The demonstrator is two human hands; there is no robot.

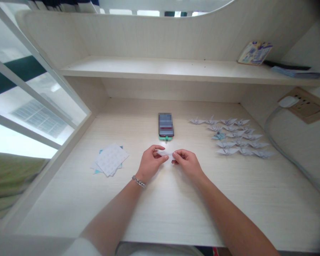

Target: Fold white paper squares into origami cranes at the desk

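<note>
Between my hands is a small piece of folded white paper (164, 153), held just above the desk near its middle. My left hand (151, 160), with a silver chain bracelet (139, 181) at the wrist, pinches the paper's left part between thumb and fingers. On the paper's right end, the thumb and fingertips of my right hand (186, 160) are closed. The fingers cover part of the paper, so its full shape is hard to make out. Several folded paper cranes (240, 143) stand in rows to the right, mostly white, with one blue crane (219, 135) among them.
A phone (165, 124) on a green stand lies beyond my hands. To the left is a loose stack of square paper sheets (112, 159), white and blue. A shelf (149, 67) spans the back. A white cable (280, 149) runs from the wall socket (306, 105) down the right side.
</note>
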